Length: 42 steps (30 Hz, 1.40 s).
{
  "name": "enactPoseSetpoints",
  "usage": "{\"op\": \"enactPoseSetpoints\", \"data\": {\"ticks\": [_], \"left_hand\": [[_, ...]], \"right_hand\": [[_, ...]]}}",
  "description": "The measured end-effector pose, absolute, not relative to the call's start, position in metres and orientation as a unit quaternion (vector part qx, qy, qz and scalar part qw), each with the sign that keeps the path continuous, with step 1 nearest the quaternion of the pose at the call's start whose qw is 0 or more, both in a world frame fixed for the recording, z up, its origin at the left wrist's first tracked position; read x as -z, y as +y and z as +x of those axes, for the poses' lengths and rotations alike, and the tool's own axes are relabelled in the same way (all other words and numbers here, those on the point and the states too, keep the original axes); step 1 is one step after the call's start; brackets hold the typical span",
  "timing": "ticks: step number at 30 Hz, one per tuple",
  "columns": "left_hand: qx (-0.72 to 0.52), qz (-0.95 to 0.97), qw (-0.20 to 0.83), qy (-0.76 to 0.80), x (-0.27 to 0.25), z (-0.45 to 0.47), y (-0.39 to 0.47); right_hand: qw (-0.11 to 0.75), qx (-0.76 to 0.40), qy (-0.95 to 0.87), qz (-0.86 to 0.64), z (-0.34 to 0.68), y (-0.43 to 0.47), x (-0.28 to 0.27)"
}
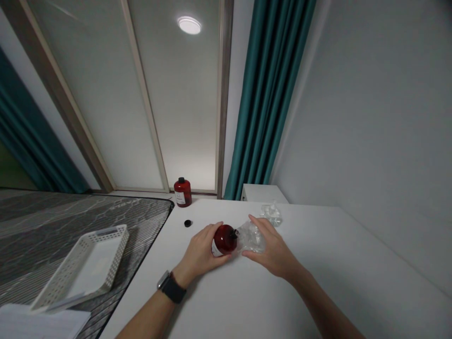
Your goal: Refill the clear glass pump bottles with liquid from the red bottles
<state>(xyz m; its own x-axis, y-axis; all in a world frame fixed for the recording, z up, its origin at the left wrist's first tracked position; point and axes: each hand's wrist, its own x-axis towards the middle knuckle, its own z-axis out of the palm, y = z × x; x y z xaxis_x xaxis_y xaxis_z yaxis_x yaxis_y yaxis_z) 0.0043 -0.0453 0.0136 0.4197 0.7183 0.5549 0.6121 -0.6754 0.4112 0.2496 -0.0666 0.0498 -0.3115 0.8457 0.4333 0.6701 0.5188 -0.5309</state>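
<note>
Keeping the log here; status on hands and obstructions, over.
Left hand gripping round dark-red bottle, neck angled right. Right hand holding crinkled clear plastic at bottle's neck. Small round black cap beyond left hand, not obstructing.

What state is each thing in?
Held bottle: tilted in left hand, apparently uncapped
Far bottle: upright, capped
Cap: loose on table
Held plastic: clear, wrinkled, in right hand
Far plastic: on table, shape unclear
Basket: upright, open-topped
Light: lit
Right curtain: gathered
Watch: strapped on
</note>
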Motion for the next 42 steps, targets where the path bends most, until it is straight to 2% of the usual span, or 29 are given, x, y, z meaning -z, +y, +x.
{"op": "enactPoseSetpoints", "data": {"ticks": [42], "left_hand": [[-0.4,0.818,0.097,0.402,-0.007,0.006,-0.046]], "right_hand": [[0.302,-0.122,-0.828,-0.457,0.25,-0.062,-0.067]]}}
